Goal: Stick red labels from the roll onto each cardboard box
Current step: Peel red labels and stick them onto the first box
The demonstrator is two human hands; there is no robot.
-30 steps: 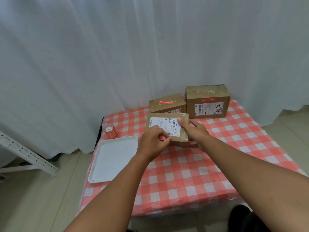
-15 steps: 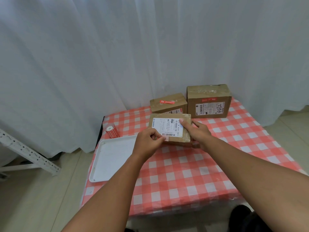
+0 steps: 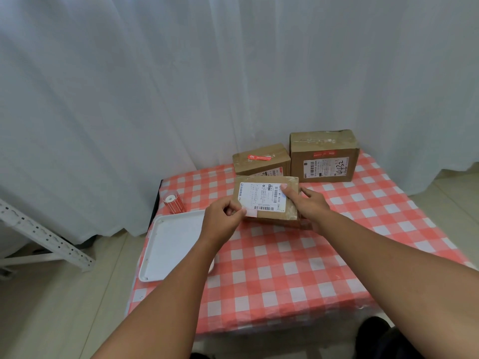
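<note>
Now lifted and tilted, front box (image 3: 267,200) gripped by right hand (image 3: 309,207); label (image 3: 250,212) pinched in left hand (image 3: 223,218), pressing-on next.

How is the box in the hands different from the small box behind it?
The held box is tilted up, gripped by the right hand; the small back box sits flat on the table. The back box shows a red label on top; the held box shows none there. Both are brown cardboard with white shipping labels.
</note>
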